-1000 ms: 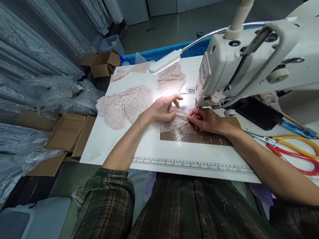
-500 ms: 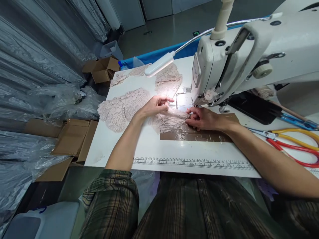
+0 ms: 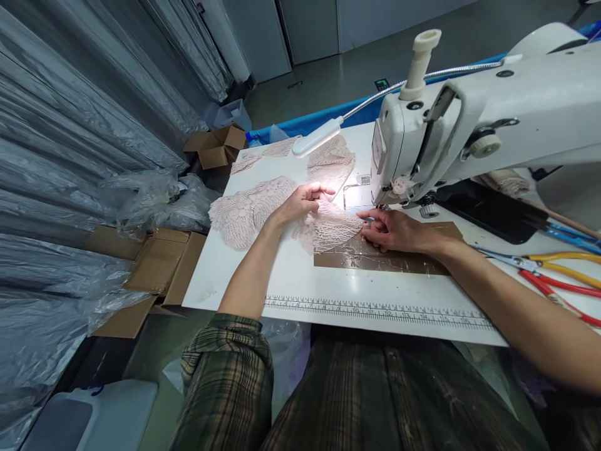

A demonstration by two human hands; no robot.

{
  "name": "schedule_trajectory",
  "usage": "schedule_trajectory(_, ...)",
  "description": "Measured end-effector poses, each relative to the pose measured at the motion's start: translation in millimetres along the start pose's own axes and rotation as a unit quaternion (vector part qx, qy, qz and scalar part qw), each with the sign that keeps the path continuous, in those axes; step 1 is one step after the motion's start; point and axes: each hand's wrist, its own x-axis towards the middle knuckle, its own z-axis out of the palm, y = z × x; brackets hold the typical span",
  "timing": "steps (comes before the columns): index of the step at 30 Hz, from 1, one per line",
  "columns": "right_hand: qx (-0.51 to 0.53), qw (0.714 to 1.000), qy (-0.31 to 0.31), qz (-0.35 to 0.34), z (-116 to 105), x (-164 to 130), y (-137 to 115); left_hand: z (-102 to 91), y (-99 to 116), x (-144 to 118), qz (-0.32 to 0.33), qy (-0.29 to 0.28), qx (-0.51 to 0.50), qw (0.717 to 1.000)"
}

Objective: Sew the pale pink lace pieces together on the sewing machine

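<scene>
Head view: lace piece (image 3: 328, 228) soft, light, snag-prone; left hand (image 3: 300, 203) flat on it, right hand (image 3: 389, 230) pinches its edge. Hold edges.

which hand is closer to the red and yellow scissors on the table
Right. The right hand rests on the lace piece by the needle, on the same side as the scissors. The left hand lies farther left on the lace, beyond the right hand.
</scene>
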Motion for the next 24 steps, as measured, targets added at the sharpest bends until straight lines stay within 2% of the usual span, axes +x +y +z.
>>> schedule_trajectory(4, -0.094, 0.994, 0.046, -0.029, -0.1, -22.8, -10.9, -8.5, 3.9, -2.5, 0.026, 0.031, 0.051, 0.998)
schedule_trajectory(8, -0.185, 0.975, 0.092, -0.083, -10.1, -75.8, -1.3, -11.7, 21.2, -12.0, 0.08, 0.077, 0.172, 0.979)
schedule_trajectory(9, -0.205, 0.966, 0.131, -0.087, -15.1, -92.1, 5.9, -8.6, 26.6, -14.5, 0.094, 0.078, 0.192, 0.974)
schedule_trajectory(12, -0.292, 0.928, 0.223, -0.064, -33.9, -141.0, 34.2, 11.1, 39.8, -18.4, 0.11, 0.038, 0.223, 0.968)
schedule_trajectory(14, -0.362, 0.893, 0.266, -0.013, -45.7, -169.2, 52.9, 28.3, 43.1, -16.9, 0.102, -0.012, 0.254, 0.962)
schedule_trajectory(16, -0.405, 0.877, 0.26, 0.017, -53.9, -190.3, 68.5, 43.7, 41.0, -13.2, 0.108, -0.052, 0.307, 0.944)
schedule_trajectory(18, -0.428, 0.871, 0.24, 0.034, -57.7, -203.6, 80.2, 55.0, 34.7, -10.1, 0.129, -0.063, 0.352, 0.925)
schedule_trajectory(21, -0.442, 0.866, 0.23, 0.053, -59.2, -211.6, 90.0, 65.5, 22.3, -12.7, 0.162, -0.023, 0.387, 0.908)
schedule_trajectory(24, -0.433, 0.873, 0.216, 0.061, -61.3, -212.8, 87.6, 73.5, 12.8, -25.6, 0.183, 0.029, 0.446, 0.875)
